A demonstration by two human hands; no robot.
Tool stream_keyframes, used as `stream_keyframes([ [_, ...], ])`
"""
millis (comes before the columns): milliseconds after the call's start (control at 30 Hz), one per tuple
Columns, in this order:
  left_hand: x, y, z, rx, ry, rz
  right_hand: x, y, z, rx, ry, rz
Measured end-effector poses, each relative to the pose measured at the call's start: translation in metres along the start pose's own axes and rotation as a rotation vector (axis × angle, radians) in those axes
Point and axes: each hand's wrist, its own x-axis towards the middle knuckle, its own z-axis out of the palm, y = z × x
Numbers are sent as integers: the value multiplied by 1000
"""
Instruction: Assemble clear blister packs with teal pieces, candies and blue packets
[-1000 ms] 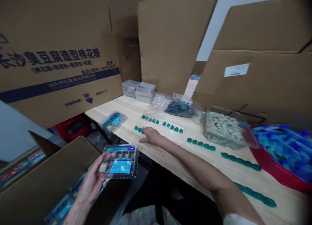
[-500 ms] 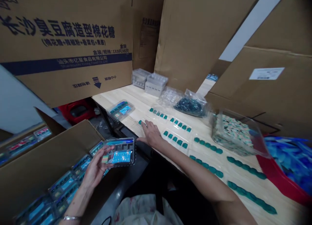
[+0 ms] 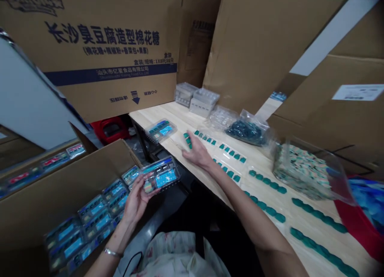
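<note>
**Green row at the right fingers, clear box down in the left**

Reaching over the tabletop (image 3: pixel 153 114) with the right hand (image 3: pixel 199 152), thumb and index finger on either side of a short row of green pieces (image 3: pixel 188 140), long axis pointing back toward the palm. Cannot tell whether gripped or merely flanked. Gripping the left end of a clear box (image 3: pixel 177 175) with the left hand (image 3: pixel 138 195), off the table edge, nearer the body than the row, long side slanting up rightward.
</note>
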Motion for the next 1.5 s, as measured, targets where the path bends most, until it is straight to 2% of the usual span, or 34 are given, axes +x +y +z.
stream_keyframes([
  [100, 2, -10, 22, -90, -49, 11, -1, -1, -27, 588, 221, 53],
  [167, 7, -22, 38, -152, -81, 3, -11, -9, -32, 947, 287, 85],
  [233, 14, -35, 55, -201, -117, -14, -25, -17, -23, 1216, 305, 116],
  [300, 19, -45, 69, -231, -166, -48, -40, -21, -5, 1394, 304, 173],
  [400, 23, -50, 83, -244, -221, -130, -57, -16, 23, 1535, 283, 280],
  [467, 24, -49, 87, -226, -246, -166, -65, -10, 32, 1561, 276, 337],
  [533, 25, -47, 87, -185, -250, -162, -70, -5, 34, 1533, 270, 381],
  [633, 27, -45, 84, -126, -197, -125, -74, 1, 32, 1385, 282, 465],
  [767, 31, -46, 81, -96, -155, -140, -72, 17, 29, 914, 340, 567],
  [900, 35, -47, 80, -60, -147, -145, -69, 34, 28, 278, 312, 437],
  [967, 35, -48, 80, -41, -139, -135, -69, 39, 28, 47, 278, 345],
  [1033, 34, -45, 79, -37, -135, -120, -70, 41, 27, -36, 226, 302],
  [1133, 31, -31, 80, -24, -164, -101, -63, 41, 25, 72, 126, 309],
  [1233, 35, -8, 84, 55, -209, -26, -39, 34, 20, 182, 88, 259],
  [1300, 47, 9, 87, 162, -190, 123, -12, 26, 17, 186, 67, 205],
  [1433, 92, 34, 93, 385, -25, 503, 58, 8, 20, 88, -13, 147],
  [1500, 121, 39, 96, 385, 17, 563, 91, 3, 25, -43, -66, 118],
])
